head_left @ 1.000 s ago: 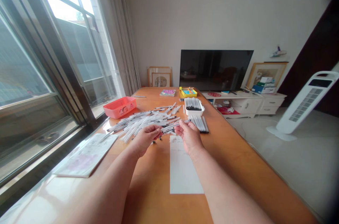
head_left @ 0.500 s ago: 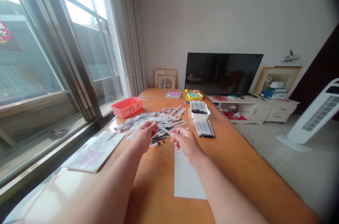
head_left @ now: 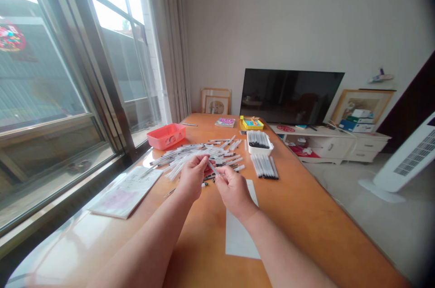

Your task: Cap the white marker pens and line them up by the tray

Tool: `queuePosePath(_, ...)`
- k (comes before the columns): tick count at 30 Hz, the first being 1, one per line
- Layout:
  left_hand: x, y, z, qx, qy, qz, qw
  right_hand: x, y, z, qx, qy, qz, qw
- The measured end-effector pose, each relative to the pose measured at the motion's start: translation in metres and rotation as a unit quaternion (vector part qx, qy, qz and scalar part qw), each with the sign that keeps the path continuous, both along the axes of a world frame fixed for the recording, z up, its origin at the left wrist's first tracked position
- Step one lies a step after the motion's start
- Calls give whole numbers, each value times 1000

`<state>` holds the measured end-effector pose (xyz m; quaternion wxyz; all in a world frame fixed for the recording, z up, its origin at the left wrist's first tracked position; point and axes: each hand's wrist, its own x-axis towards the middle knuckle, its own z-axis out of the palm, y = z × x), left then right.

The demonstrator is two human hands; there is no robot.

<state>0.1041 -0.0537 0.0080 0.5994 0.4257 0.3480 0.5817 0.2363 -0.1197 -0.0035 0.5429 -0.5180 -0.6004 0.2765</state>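
Note:
Both my hands hover over the orange wooden table (head_left: 306, 215), just in front of a loose pile of white pens (head_left: 190, 154). My left hand (head_left: 193, 175) and my right hand (head_left: 232, 190) pinch the two ends of one white pen (head_left: 213, 168) between them. Behind the right hand lies a neat row of pens (head_left: 265, 166), and past that stands a white tray (head_left: 258, 141) filled with pens. A white sheet of paper (head_left: 239, 229) lies under my right wrist.
A red plastic basket (head_left: 166, 135) sits at the window side. A printed sheet (head_left: 126, 191) lies at the left edge. A small book (head_left: 225, 122) and a yellow box (head_left: 251, 123) are at the far end. Beyond are a TV (head_left: 291, 96) and a white fan (head_left: 408, 156).
My hands have drawn closer together and toward me, now holding one pen between them. The camera has tilted and shifted slightly.

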Motion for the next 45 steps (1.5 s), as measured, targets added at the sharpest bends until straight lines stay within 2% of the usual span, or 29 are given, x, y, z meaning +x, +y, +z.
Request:
queuePosePath(8,5,-7,4,-1,-17,4,1000,-1,-2,2,9,-27,-12,1000)
queuePosePath(21,8,-8,1,-9,-13,-11,1000,1,-1,3,-1,-5,-12,1000)
queuePosePath(25,4,-6,5,-12,-12,-8,1000,3,2,6,-23,53,25,998)
queuePosePath(28,-2,-4,8,-8,-15,9,1000,13,7,7,-86,131,65,986)
queuePosePath(31,-7,0,8,-13,-22,28,999,30,13,6,-147,206,56,966)
queuePosePath(34,-10,5,7,-21,-25,46,998,44,18,5,-158,246,67,954)
queuePosePath(41,-11,7,7,-20,-35,72,997,43,5,14,-178,190,171,950)
queuePosePath(45,-10,6,10,-38,-34,57,997,41,3,19,-179,158,142,961)
